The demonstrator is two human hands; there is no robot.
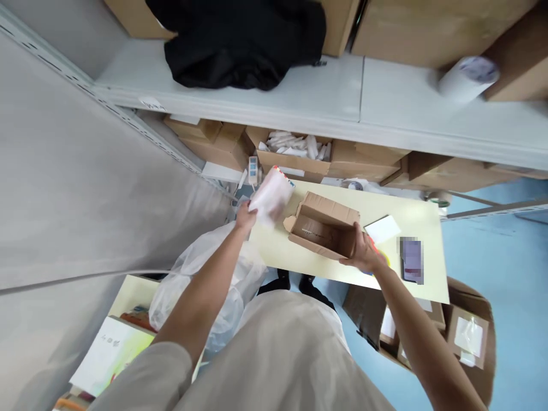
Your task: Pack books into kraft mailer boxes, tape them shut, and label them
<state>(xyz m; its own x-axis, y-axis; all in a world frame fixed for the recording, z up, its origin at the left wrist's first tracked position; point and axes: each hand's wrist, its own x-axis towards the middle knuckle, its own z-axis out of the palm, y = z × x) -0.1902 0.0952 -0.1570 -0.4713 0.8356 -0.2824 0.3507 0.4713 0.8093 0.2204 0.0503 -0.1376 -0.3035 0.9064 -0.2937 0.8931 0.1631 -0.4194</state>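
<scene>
My left hand grips the lower corner of a pale, blurred paper packet with a red-and-blue edge, held over the left end of the table. What the packet is, I cannot make out. My right hand is closed on the right end of an open cardboard box, which sits on the cream table. The box's inside shows bare brown cardboard. Partly hidden behind my right hand is a colourful round item. To the right lie a white card and a phone.
A grey shelf spans above the table, bearing a black garment and a white roll. Underneath stands a carton of white packets. Clear plastic bags hang at left. A large carton with boxes stands at lower right.
</scene>
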